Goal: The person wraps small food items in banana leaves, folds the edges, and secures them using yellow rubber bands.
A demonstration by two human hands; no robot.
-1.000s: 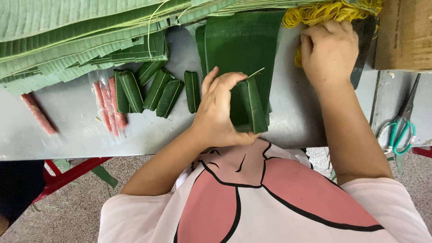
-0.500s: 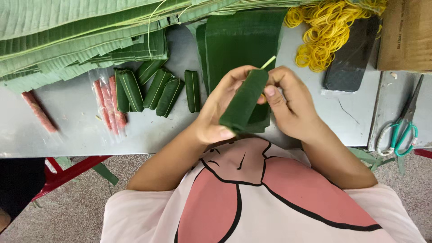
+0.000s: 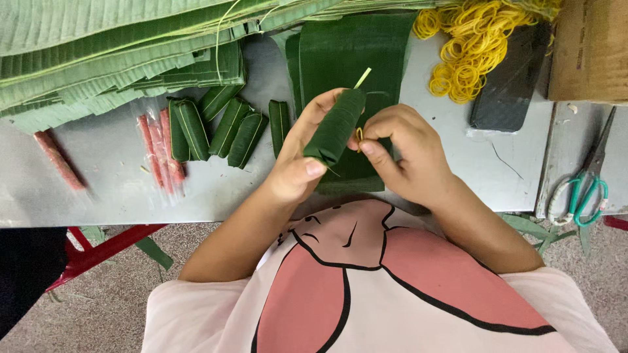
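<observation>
Left hand (image 3: 297, 163): closed around a green leaf-wrapped roll (image 3: 337, 125), thumb pressed at its lower end, fingers curled behind it, just left of centre frame.
Right hand (image 3: 402, 153): fingertips pinched on a yellow rubber band (image 3: 358, 135), held against the right side of the roll, at about its middle.
Roll: tilted, upper end pointing toward the upper right, a thin pale stick (image 3: 363, 77) jutting from that end; held above the table edge, over the cut leaf sheets.
Surface: grey table (image 3: 118, 189) running across the upper half of the frame, its near edge about mid-height; scuffed and bare at lower left.
Room: speckled brownish floor (image 3: 98, 307) in the lower left, with a red metal frame (image 3: 104, 248) showing under the table.
Leaf stock: long pale-green leaf strips (image 3: 98, 59) stacked across the upper left; dark green cut leaf sheets (image 3: 353, 52) piled at top centre.
Finished rolls (image 3: 222, 124): several green wrapped rolls lying side by side, left of the hands.
Pink sausages (image 3: 160, 153): in clear wrap, just left of the finished rolls; one more (image 3: 59, 160) lies apart at far left.
Loose bands (image 3: 471, 46): heap of yellow rubber bands at upper right, partly on a dark flat tray (image 3: 510, 91).
Cardboard box (image 3: 589, 49): upper right corner, contents not visible.
Scissors (image 3: 585, 193): teal-handled, right edge of the frame.
</observation>
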